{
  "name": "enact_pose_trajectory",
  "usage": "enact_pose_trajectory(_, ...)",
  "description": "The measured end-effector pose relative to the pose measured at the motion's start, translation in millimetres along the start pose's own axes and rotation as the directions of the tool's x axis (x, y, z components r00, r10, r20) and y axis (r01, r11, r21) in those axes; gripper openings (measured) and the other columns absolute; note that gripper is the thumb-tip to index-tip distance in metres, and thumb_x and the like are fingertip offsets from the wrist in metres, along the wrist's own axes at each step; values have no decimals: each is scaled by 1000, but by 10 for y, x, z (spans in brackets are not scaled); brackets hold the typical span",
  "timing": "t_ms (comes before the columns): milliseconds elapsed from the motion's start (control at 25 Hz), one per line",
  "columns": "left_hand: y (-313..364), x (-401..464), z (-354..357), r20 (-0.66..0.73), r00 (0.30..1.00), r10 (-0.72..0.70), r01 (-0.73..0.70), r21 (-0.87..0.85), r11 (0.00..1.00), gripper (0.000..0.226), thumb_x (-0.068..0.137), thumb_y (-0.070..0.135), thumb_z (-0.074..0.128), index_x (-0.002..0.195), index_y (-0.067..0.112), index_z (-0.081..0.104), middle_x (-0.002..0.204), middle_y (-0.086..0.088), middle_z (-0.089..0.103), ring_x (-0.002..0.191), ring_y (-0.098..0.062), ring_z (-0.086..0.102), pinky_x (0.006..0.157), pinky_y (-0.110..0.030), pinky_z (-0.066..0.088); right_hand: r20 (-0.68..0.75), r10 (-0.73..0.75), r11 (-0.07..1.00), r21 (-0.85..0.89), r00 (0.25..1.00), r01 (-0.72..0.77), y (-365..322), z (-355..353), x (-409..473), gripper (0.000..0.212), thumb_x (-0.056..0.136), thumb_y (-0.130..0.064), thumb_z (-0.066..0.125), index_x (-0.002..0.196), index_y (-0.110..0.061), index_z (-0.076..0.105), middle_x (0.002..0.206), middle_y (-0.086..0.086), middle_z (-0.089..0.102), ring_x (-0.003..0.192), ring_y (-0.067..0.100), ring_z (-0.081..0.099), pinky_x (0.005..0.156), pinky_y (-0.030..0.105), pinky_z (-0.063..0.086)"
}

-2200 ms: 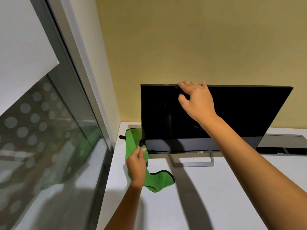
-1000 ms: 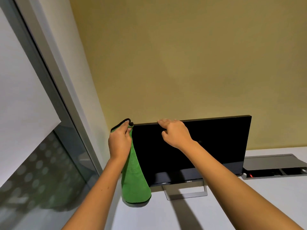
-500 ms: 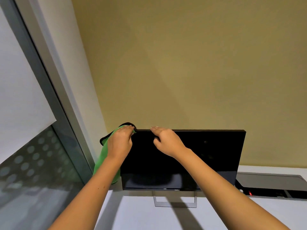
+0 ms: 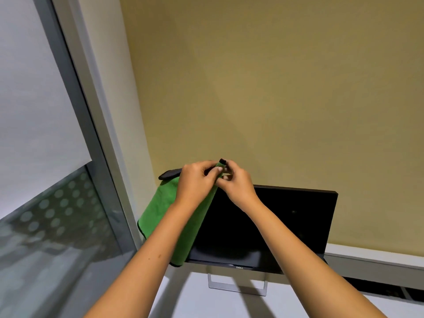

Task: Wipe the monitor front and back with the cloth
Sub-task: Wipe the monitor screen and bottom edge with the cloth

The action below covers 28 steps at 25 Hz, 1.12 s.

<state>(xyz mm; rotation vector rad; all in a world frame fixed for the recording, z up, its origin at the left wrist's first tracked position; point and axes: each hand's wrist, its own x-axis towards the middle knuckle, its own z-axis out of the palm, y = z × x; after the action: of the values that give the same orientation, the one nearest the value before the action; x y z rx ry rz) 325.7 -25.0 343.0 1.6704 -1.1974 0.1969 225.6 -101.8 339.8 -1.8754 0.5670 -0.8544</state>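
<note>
The fingers of the left hand are curled and pinch the top edge of the cloth between thumb and fingertips. Just beside them, the right hand has its fingers curled onto the same stretch of edge, near the cloth's black corner, which pokes up between the two hands. Both hands meet above the upper left corner of the monitor, knuckles almost touching.

From that grip the cloth hangs down, green with a dark trim. It drapes over the left side of the monitor, covering the screen's left edge, and its lowest fold reaches about to the bottom bezel. A second dark-trimmed corner juts out to the left, behind the left wrist.

The monitor stands upright, its screen black and unlit, with a small logo in the middle of the lower bezel. Its open metal stand rests on the white tabletop. Both forearms reach up from the bottom of the view, the right one crossing in front of the screen's lower right part.

Behind the monitor is a plain yellow wall. To the left runs a grey window frame with a white blind pulled partway down, and dotted glass below it. At the right, behind the monitor, a dark slot runs along the tabletop.
</note>
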Motion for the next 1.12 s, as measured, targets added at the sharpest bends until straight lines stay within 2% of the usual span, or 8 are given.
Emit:
enact_pose_trajectory(160, 16, 65, 27, -69, 994, -90, 70, -243, 967, 20, 88, 30, 63, 97, 16, 74, 89, 4, 74, 83, -8, 68, 76, -29, 54, -92, 3, 993, 114, 996, 8, -90, -210, -13, 33, 77, -3, 72, 98, -18, 50, 69, -8, 57, 53, 3, 44, 56, 17, 40)
enact_pose_trajectory(320, -244, -18, 99, -42, 996, -74, 78, 99, 992, 32, 96, 35, 49, 99, 13, 71, 94, -2, 71, 88, -19, 63, 72, -30, 46, -229, -47, 998, 36, 972, 56, -108, -413, -56, 32, 78, -8, 65, 99, -11, 41, 73, -3, 54, 56, 11, 44, 53, 22, 39)
enact_pose_trajectory(400, -312, -131, 124, 47, 995, -91, 84, 145, 986, 46, 96, 45, 38, 100, 14, 71, 96, -2, 70, 91, -20, 62, 76, -32, 47, -250, -96, 995, 0, 964, 99, -84, -493, -81, 25, 81, -9, 59, 99, -13, 42, 73, -4, 53, 55, 11, 43, 52, 23, 37)
enact_pose_trajectory(520, -220, -300, 146, 113, 989, -95, 80, 128, 988, 57, 92, 62, 25, 72, 23, 62, 70, 5, 61, 71, -18, 57, 58, -29, 40, -306, -126, 992, -61, 944, 112, -60, -584, -43, 21, 85, -8, 54, 101, -14, 41, 74, -6, 53, 53, 7, 41, 50, 19, 35)
enact_pose_trajectory(680, -108, -478, 271, 277, 961, 27, -106, 276, 955, 42, 89, 60, 43, 107, 28, 65, 92, 11, 68, 83, -11, 62, 60, -27, 44, -319, -134, 981, -179, 938, 79, 6, -674, 94, 21, 85, -6, 54, 103, -10, 45, 83, 2, 58, 64, 16, 49, 61, 27, 37)
enact_pose_trajectory(800, -153, -588, 415, 355, 934, 33, -163, 341, 926, 31, 91, 43, 52, 91, 14, 62, 76, -5, 67, 74, -25, 62, 56, -35, 42, -165, -287, 893, -403, 944, 202, 87, -643, 78, 26, 81, -3, 57, 106, -8, 52, 96, 7, 61, 82, 21, 55, 70, 29, 42)
enact_pose_trajectory(1000, -217, -695, 499, 560, 799, -221, 200, 101, 975, 32, 84, 43, 63, 80, 12, 65, 71, -3, 65, 68, -19, 62, 57, -29, 43, 80, -367, 597, -743, 927, 301, 232, -440, -59, 34, 84, -10, 62, 116, -21, 61, 99, 1, 56, 77, 25, 60, 58, 37, 53)
enact_pose_trajectory(1120, -286, -557, 353, 312, 899, -306, 277, 135, 951, 29, 83, 50, 55, 85, 24, 68, 71, 4, 68, 69, -17, 65, 62, -31, 52, 35, -349, 544, -806, 937, 233, 296, -312, -45, 29, 90, -14, 57, 117, -20, 63, 95, 4, 52, 71, 27, 54, 51, 34, 44)
